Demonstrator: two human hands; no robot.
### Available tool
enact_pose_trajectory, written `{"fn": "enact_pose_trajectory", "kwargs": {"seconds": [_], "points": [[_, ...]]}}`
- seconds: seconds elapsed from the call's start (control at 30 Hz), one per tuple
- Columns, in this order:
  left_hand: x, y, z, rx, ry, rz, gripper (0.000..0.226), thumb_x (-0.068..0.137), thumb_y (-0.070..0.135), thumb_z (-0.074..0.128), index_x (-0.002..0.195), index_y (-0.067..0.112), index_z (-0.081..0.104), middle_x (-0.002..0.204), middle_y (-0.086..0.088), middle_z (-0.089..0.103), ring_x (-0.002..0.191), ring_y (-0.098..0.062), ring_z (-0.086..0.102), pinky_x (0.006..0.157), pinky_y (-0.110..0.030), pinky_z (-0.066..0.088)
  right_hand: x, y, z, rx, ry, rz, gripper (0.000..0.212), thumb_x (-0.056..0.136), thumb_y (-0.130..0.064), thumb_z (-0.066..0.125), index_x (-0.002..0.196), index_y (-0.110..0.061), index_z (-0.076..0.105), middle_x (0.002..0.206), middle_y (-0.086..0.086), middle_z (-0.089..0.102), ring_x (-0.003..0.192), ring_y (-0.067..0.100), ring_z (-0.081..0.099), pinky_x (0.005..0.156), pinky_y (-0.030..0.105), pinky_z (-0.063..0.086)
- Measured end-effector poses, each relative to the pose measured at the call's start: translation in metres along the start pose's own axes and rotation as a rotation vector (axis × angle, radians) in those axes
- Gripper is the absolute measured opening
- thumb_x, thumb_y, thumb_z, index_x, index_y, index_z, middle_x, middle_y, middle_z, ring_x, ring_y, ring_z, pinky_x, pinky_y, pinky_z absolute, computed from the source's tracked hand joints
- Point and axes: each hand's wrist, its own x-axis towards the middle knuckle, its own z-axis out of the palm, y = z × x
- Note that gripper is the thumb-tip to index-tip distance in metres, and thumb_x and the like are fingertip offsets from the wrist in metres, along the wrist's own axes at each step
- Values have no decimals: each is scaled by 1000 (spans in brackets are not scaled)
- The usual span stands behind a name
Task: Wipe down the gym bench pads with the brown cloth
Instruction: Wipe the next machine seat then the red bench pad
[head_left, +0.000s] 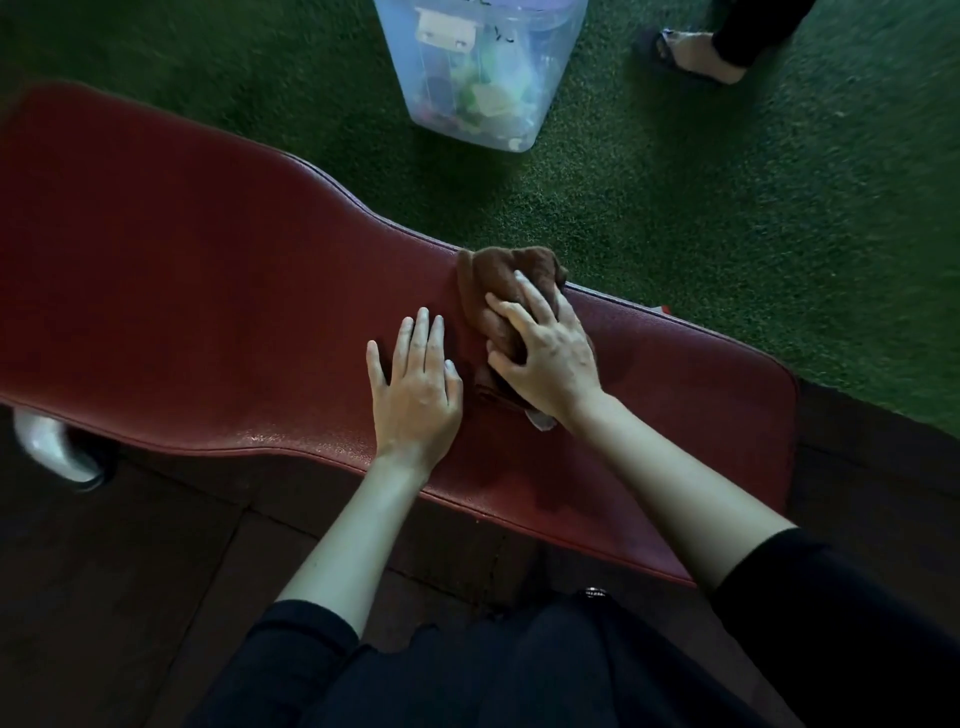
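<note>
Two hands rest on the red pad (208, 312), which runs across the view from upper left to lower right, broad at the left and narrower where the hands are. The left hand (415, 384) lies flat on the vinyl, palm down, fingers straight and a little spread; its grip is open and holds nothing. Just beside it, the right hand (545, 358) sits on the brown cloth (498, 275), fingers bent over the bunched fabric and thumb tucked against its near side, so this grip is closed on the cloth and presses it to the pad. The cloth lies crumpled near the pad's far edge; its far part bulges out beyond the fingertips, and a fold shows under the heel of the hand. A small pale tag (543, 420) pokes out beside the right wrist. Both forearms are bare, with black sleeves (831, 597) pushed up toward the elbows. Beyond the pad lies green turf (727, 208), and on it stands a clear plastic bin (478, 78) with blurred contents, well apart from the hands. A foot (696, 52) in a sandal shows at the top right. A white tube (52, 447) curves out under the pad at the left, above a dark floor (130, 545).
</note>
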Motion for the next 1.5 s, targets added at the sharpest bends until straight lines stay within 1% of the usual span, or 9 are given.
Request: {"fn": "enact_pose_trajectory", "kwargs": {"seconds": [0.23,0.33,0.47,0.67,0.83,1.03,1.23,1.37,1.5], "points": [[-16,-10,-4,56,-29,43,58,93,36,32,145,10,35,152,-8,32,142,-22,26,113,-53,10,-36,41,-9,6,1,-306,49,79,-41,60,127,-29,61,146,3,46,135,33,40,111,42,35],[-21,-15,-5,72,-33,65,60,92,38,34,144,10,36,151,-9,33,141,-23,28,113,-53,11,-56,45,-9,-3,74,-141,49,80,-43,58,125,-27,61,146,5,46,133,36,41,108,46,37],[-26,-17,-6,50,-61,57,59,92,37,30,145,10,33,152,-8,31,142,-22,24,113,-54,11,-84,16,0,31,141,113,52,80,-51,56,127,-30,59,148,1,43,135,36,36,111,41,32],[-36,-17,-10,7,-75,38,58,94,34,23,147,11,29,154,-6,27,144,-19,18,115,-48,4,-125,9,6,51,136,-73,47,77,-40,66,123,-28,62,145,2,47,129,34,44,104,44,42],[-47,-16,-16,-9,-78,13,58,94,34,21,147,10,30,154,-6,28,144,-19,18,116,-48,5,-146,-2,5,121,68,-55,60,67,-22,79,124,-27,61,145,2,45,121,30,43,96,43,48],[-61,-15,-30,-38,-74,-52,59,93,33,19,146,10,31,153,-7,30,143,-19,21,115,-48,7,-157,-27,-1,257,8,-12,65,67,-13,80,127,-28,59,147,0,44,114,33,48,90,38,47],[-70,-9,-54,-63,-66,-97,60,92,34,17,144,9,36,149,-7,38,141,-21,29,115,-49,13,-136,-44,-24,486,-2,92,57,71,-11,73,126,-22,62,143,4,49,124,25,52,105,32,40],[-73,-3,-76,-98,-53,-134,61,91,35,17,140,10,42,145,-7,44,137,-21,34,114,-48,17,-118,-58,-53,607,-26,195,50,78,-6,70,126,-18,62,137,4,54,130,10,46,109,12,28],[-75,3,-104,-116,-45,-165,61,90,36,18,134,10,50,136,-6,53,131,-22,42,111,-47,25,-103,-70,-79,592,-67,168,46,82,-13,69,127,-18,62,133,3,58,128,10,49,111,25,34]]}}
